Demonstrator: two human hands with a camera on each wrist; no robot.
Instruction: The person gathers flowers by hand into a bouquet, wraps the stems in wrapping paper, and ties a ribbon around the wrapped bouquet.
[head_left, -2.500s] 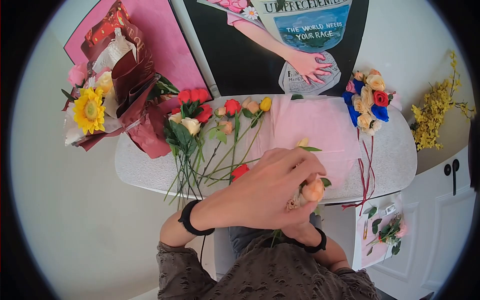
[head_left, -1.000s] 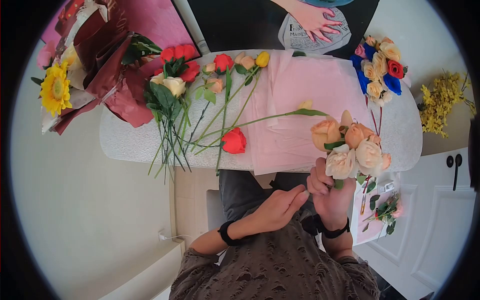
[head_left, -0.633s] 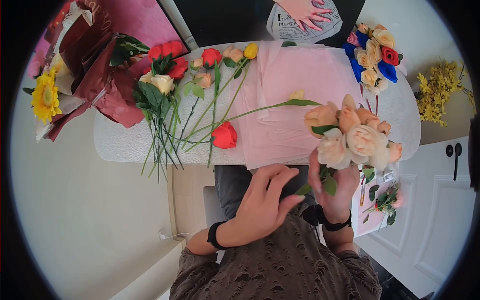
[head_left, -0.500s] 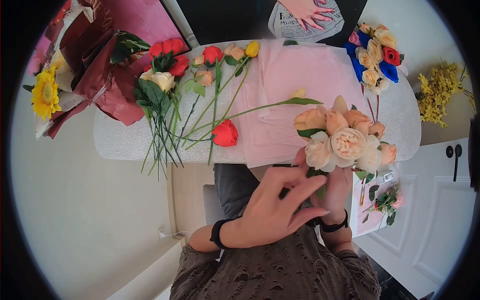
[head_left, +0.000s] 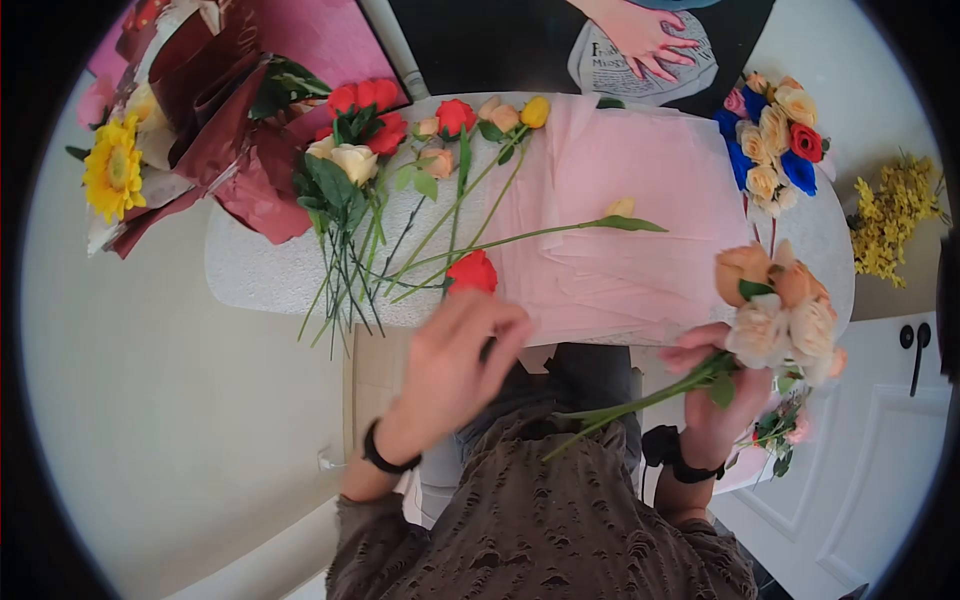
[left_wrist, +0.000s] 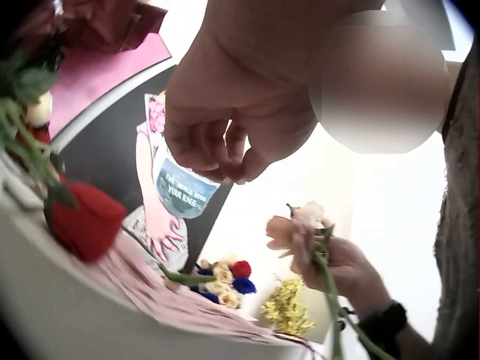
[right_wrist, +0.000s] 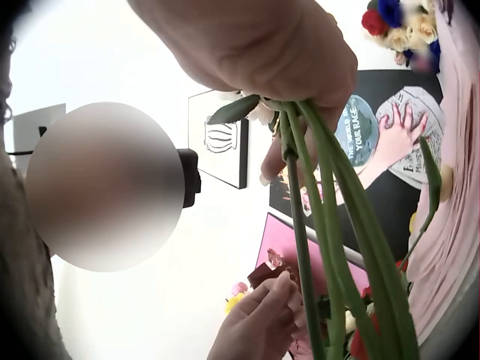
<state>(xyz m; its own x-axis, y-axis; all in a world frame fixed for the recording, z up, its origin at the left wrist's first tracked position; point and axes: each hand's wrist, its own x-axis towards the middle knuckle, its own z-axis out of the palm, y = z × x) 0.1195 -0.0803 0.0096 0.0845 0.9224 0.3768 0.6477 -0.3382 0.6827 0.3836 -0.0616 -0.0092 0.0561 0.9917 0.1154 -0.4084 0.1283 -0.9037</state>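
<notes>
My right hand (head_left: 735,405) grips a bunch of peach and cream roses (head_left: 785,310) just under the blooms. Their green stems (right_wrist: 322,202) run down past the palm, pointing lower left in the head view. Blurred in the head view, my left hand (head_left: 450,360) is in front of the table's near edge, close to a red rose (head_left: 471,270) at that edge. In the left wrist view this left hand (left_wrist: 240,112) has loosely bent fingers with nothing between them. A yellow tulip (head_left: 620,207) on a long stem lies across the pink wrapping paper (head_left: 660,270).
Loose red, peach and cream flowers (head_left: 355,160) with crossing stems lie on the table's left part. A bouquet in dark red wrapping (head_left: 235,170) leans at the far left. At the back right stands a blue, cream and red bouquet (head_left: 775,140). Yellow blossoms (head_left: 893,215) are beyond.
My left hand has come away from the bunch and moved left towards the red rose. My right hand has shifted right with the roses, and their stems now show, slanting to the lower left.
</notes>
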